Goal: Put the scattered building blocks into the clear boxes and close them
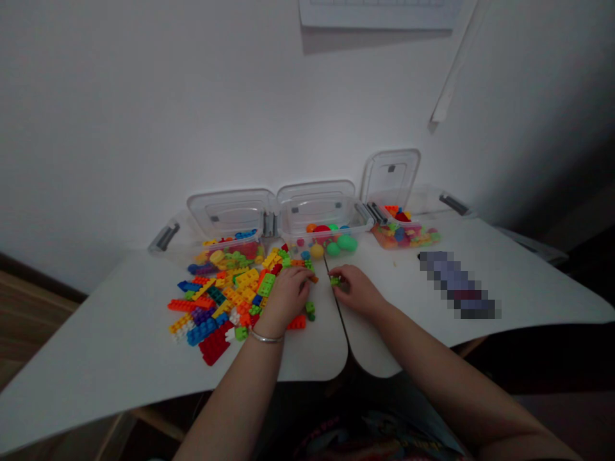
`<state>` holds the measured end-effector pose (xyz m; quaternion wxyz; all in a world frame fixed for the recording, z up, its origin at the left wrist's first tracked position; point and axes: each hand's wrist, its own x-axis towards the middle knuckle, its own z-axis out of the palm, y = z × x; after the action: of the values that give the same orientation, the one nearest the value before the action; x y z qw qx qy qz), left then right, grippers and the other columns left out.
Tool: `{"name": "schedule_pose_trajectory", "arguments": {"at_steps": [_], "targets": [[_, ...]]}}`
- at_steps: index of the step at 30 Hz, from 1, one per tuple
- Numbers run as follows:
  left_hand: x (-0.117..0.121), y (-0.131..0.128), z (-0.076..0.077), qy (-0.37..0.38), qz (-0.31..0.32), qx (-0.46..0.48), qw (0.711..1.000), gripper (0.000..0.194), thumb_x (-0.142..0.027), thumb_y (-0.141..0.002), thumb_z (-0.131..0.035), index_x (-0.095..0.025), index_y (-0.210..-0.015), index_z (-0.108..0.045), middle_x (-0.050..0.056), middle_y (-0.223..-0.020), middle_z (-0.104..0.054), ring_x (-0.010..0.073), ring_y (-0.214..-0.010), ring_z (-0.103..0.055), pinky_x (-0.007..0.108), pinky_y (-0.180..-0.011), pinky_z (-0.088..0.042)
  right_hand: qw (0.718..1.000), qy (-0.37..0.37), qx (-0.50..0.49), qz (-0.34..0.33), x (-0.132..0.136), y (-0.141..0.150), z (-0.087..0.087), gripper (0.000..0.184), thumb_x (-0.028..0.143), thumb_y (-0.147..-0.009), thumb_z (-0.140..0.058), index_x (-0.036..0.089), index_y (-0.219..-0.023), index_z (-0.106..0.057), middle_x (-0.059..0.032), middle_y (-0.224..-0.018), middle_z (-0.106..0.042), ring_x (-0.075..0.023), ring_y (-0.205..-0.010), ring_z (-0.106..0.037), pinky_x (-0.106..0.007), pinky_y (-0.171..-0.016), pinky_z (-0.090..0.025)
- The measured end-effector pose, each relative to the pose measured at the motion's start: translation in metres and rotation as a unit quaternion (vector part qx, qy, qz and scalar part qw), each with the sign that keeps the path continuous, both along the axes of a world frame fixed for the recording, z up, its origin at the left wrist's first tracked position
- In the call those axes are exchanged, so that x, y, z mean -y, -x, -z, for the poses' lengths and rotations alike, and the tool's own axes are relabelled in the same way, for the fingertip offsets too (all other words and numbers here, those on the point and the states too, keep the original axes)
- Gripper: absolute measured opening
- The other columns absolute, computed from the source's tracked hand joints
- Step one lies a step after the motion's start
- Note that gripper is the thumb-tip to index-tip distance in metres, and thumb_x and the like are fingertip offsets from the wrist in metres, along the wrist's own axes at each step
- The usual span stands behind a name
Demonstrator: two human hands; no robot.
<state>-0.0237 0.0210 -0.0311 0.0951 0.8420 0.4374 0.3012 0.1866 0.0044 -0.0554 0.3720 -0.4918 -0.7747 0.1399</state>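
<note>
- Two bare hands in the head view, both over the white surface [134, 339], one on either side of the seam dividing it.
- Right hand [354, 289]: we record fingers nearly closed, thumb and fingertips pinching a small green piece [335, 280] just right of the seam.
- Left hand [288, 296]: we see its fingers curled downward, with a small orange piece [314, 278] at the tips; we cannot tell whether it is gripped or merely touched. A silvery bracelet [266, 337] circles the wrist.
- Beneath and left of that hand we note a loose pile of bricks [247, 282], many colours, with a dark red plate [216, 344] at its near edge.
- Between the hands, nearer the person, we find a dark green piece [311, 310] lying apart.
- Behind, we log three clear boxes by the wall [144, 96], lids raised: left box [262, 251] with bricks, middle box [364, 226] with balls and egg-like shapes, right box [382, 239] with mixed pieces.
- Far right, a pixelated object [456, 285]; we cannot identify it.
</note>
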Motion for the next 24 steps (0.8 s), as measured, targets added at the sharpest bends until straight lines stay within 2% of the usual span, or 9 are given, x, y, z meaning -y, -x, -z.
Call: {"name": "schedule_pose_trajectory", "arguments": {"at_steps": [3, 6, 12, 15, 18, 21, 24], "targets": [[0.0, 0.0, 0.001, 0.001, -0.007, -0.003, 1.0, 0.026, -0.008, -0.083, -0.054, -0.019, -0.101, -0.069, 0.008, -0.106, -0.069, 0.0229, -0.103, -0.06, 0.043, -0.096, -0.049, 0.998, 0.01, -0.057, 0.034, -0.003, -0.003, -0.002, 0.025, 0.018, -0.074, -0.06, 0.02, -0.099, -0.063, -0.0051, -0.089, -0.065, -0.0169, -0.074, -0.059, -0.033, -0.07, -0.052], [-0.001, 0.001, 0.002, -0.004, -0.011, -0.001, 1.0, 0.026, -0.009, -0.083, -0.054, -0.019, -0.101, -0.069, 0.008, -0.106, -0.068, 0.0229, -0.104, -0.06, 0.042, -0.097, -0.049, 0.992, -0.036, -0.11, 0.058, -0.003, -0.015, -0.014, 0.02, 0.023, -0.077, -0.058, 0.022, -0.096, -0.064, -0.0028, -0.082, -0.063, -0.0156, -0.068, -0.057, -0.031, -0.065, -0.051], [-0.001, 0.001, 0.003, -0.005, -0.019, 0.004, 1.0, 0.027, -0.012, -0.084, -0.054, -0.018, -0.107, -0.067, 0.008, -0.107, -0.068, 0.0234, -0.104, -0.06, 0.044, -0.097, -0.05, 0.951, -0.142, -0.187, 0.2, -0.016, -0.068, -0.056, 0.031, 0.036, -0.08, -0.06, 0.021, -0.108, -0.064, -0.0035, -0.084, -0.062, -0.0167, -0.07, -0.056, -0.034, -0.067, -0.05], [-0.001, 0.001, 0.004, -0.005, -0.025, 0.008, 1.0, 0.028, -0.013, -0.085, -0.053, -0.017, -0.11, -0.065, 0.01, -0.108, -0.068, 0.0245, -0.105, -0.06, 0.045, -0.097, -0.05, 0.934, -0.139, -0.185, 0.274, -0.031, -0.1, -0.08, 0.031, 0.037, -0.079, -0.061, 0.021, -0.105, -0.066, -0.005, -0.083, -0.065, -0.0186, -0.069, -0.058, -0.036, -0.065, -0.05], [-0.001, 0.001, 0.005, -0.009, -0.026, 0.005, 1.0, 0.028, -0.011, -0.085, -0.052, -0.015, -0.109, -0.065, 0.011, -0.109, -0.068, 0.025, -0.105, -0.06, 0.046, -0.098, -0.05, 0.928, -0.124, -0.174, 0.304, -0.049, -0.126, -0.098, 0.027, 0.036, -0.08, -0.061, 0.025, -0.103, -0.067, -0.0059, -0.093, -0.069, -0.0205, -0.074, -0.062, -0.04, -0.069, -0.052], [0.0, 0.0, 0.005, -0.017, -0.021, 0.0, 1.0, 0.029, -0.008, -0.084, -0.05, -0.015, -0.108, -0.065, 0.011, -0.109, -0.067, 0.0249, -0.106, -0.06, 0.046, -0.099, -0.049, 0.927, -0.118, -0.154, 0.321, -0.065, -0.145, -0.102, 0.022, 0.033, -0.077, -0.063, 0.025, -0.097, -0.068, -0.0051, -0.093, -0.07, -0.0223, -0.075, -0.064, -0.045, -0.072, -0.052], [0.001, 0.0, 0.003, -0.028, -0.015, 0.004, 0.999, 0.032, -0.006, -0.082, -0.049, -0.015, -0.109, -0.064, 0.011, -0.111, -0.065, 0.0242, -0.108, -0.059, 0.045, -0.1, -0.048, 0.928, -0.099, -0.116, 0.34, -0.079, -0.158, -0.095, 0.015, 0.029, -0.074, -0.064, 0.027, -0.089, -0.068, -0.0031, -0.083, -0.07, -0.0228, -0.07, -0.063, -0.048, -0.073, -0.051]]}}
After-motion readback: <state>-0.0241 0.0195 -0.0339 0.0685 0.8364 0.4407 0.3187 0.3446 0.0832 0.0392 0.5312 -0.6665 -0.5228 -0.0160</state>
